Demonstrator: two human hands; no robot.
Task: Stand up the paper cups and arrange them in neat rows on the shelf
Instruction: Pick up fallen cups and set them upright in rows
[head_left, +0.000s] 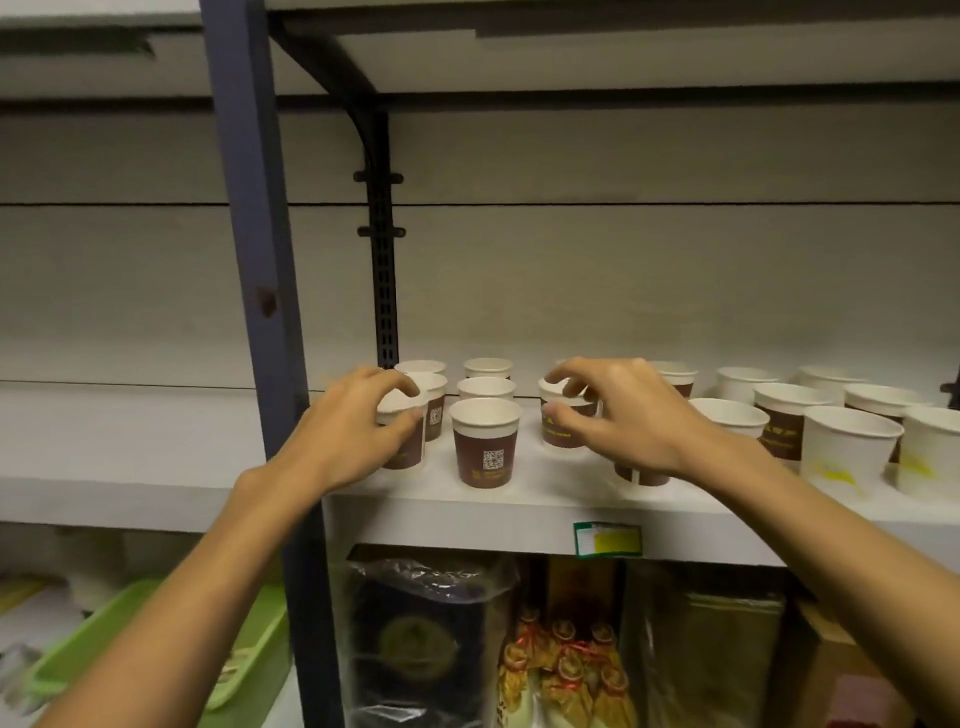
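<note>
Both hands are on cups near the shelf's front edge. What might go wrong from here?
The left hand grips a cup near the shelf lip; a nudge may drop it. The right hand, pinching a cup rim, covers a front cup its wrist may topple.

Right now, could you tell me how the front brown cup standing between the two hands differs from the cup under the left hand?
The front middle cup stands free, untouched, while the left cup has the left hand wrapped round its rim and side. The front middle cup shows its whole open mouth and a QR code facing out; the left cup's mouth and print are partly hidden by fingers. Both are upright brown paper cups with white rims on the shelf.
</note>
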